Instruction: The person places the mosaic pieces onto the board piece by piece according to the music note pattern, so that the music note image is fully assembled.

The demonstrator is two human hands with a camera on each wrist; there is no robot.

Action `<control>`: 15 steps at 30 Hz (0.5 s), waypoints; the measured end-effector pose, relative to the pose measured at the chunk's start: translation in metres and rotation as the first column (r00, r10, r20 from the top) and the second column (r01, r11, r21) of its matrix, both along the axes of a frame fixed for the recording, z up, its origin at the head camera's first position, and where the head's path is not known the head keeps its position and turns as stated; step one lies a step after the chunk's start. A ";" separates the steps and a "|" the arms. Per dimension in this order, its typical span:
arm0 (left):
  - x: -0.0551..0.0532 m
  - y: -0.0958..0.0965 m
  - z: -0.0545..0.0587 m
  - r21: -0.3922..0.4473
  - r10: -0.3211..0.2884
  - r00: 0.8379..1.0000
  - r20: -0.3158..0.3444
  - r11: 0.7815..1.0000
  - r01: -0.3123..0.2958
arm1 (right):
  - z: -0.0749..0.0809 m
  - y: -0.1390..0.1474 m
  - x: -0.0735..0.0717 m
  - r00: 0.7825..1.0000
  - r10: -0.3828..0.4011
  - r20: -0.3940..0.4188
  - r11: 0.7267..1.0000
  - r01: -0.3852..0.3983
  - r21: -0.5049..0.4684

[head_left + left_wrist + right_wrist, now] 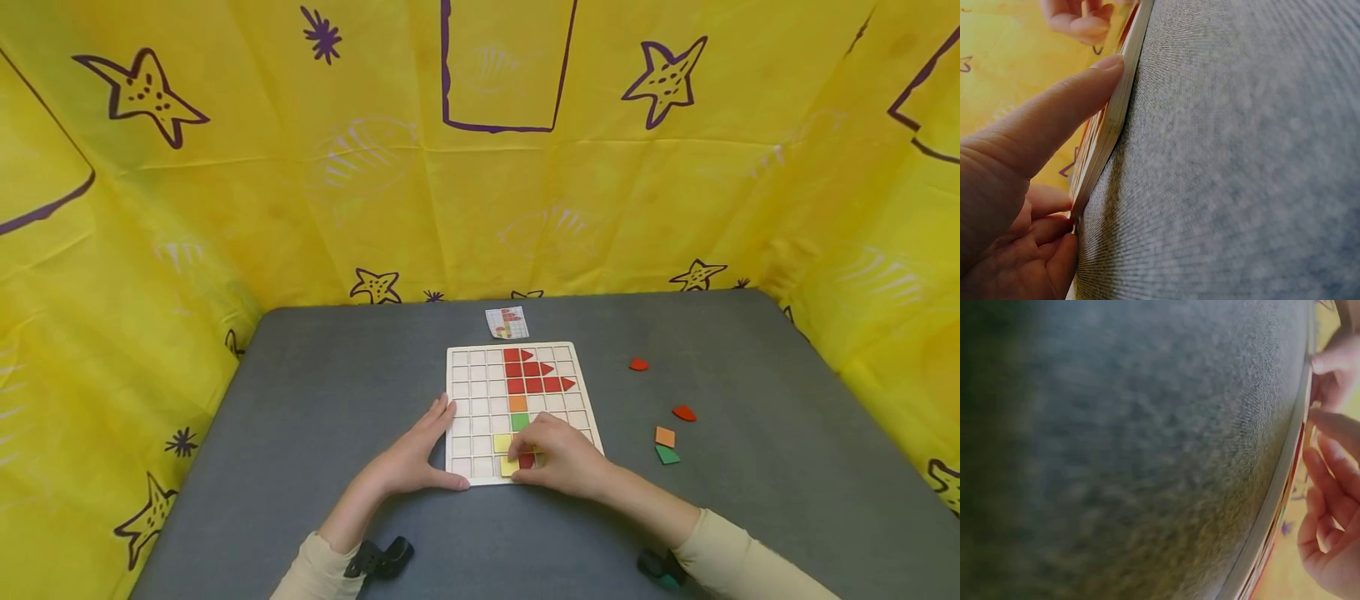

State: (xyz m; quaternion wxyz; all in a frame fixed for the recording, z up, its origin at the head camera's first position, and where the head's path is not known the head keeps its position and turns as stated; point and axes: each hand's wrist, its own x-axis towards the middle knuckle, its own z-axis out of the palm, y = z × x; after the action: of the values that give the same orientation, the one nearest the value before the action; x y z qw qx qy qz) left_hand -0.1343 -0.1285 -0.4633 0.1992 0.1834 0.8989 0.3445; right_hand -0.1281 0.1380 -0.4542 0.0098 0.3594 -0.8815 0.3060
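Observation:
A pale wooden grid board (480, 423) lies on the dark grey table. My left hand (411, 454) steadies its near left corner, thumb along the front edge and fingers against the left side. Over the front row, my right hand (558, 454) pinches a yellow square tile (509, 466) between thumb and fingertips. Another yellow square (502, 443) sits just behind it. A dark red piece (527, 461) shows partly under the right hand. Up the same columns run a green square (520, 422), an orange square (517, 404) and three rows of red pieces (533, 385) with pointed ends.
Behind the board lies a small printed card (507, 322) with a coloured grid pattern. To the right are two red curved pieces (684, 413), an orange tile (664, 437) and a green tile (667, 455). Yellow patterned cloth (480, 208) hangs around the table.

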 end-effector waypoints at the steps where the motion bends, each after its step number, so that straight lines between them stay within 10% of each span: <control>1: 0.000 0.000 0.000 0.001 0.000 1.000 -0.001 1.000 0.000 | 0.000 -0.002 0.000 0.999 0.019 -0.033 1.000 -0.018 0.009; 15: 0.000 0.000 0.001 0.006 0.002 1.000 0.005 1.000 -0.002 | 0.000 -0.008 -0.002 0.990 0.071 -0.121 0.995 -0.062 0.075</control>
State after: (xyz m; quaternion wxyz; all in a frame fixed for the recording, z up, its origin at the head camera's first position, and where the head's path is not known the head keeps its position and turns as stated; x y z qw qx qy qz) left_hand -0.1339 -0.1282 -0.4619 0.2007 0.1824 0.8974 0.3479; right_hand -0.1302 0.1300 -0.4543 0.0413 0.4068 -0.8771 0.2519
